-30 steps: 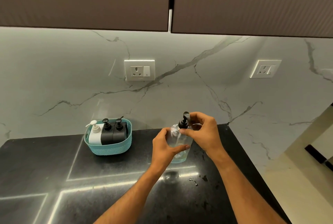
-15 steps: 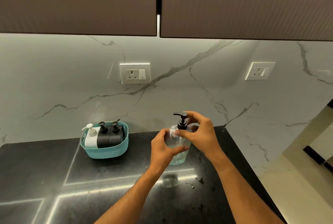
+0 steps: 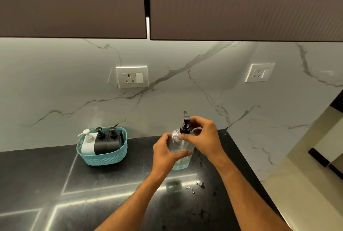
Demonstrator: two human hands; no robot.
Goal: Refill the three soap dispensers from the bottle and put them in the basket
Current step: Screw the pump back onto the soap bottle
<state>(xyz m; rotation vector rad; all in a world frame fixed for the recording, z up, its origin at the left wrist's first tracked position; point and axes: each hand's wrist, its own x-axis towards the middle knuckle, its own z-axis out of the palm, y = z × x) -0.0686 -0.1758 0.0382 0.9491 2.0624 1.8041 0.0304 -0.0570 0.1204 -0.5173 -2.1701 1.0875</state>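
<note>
Fingers of your right hand (image 3: 201, 138) pinch the black pump (image 3: 185, 125) on top of the clear bottle (image 3: 182, 153), while your left hand (image 3: 165, 153) wraps round its body, just above the black counter (image 3: 111, 184). Off to your left, the teal basket (image 3: 104, 158) holds all three dispensers: one white (image 3: 88, 142), two black (image 3: 106, 140).

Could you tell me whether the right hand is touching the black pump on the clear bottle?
Touching. The head view shows the right hand with fingers curled round the collar of the black pump, while the left hand grips the clear bottle.
</note>
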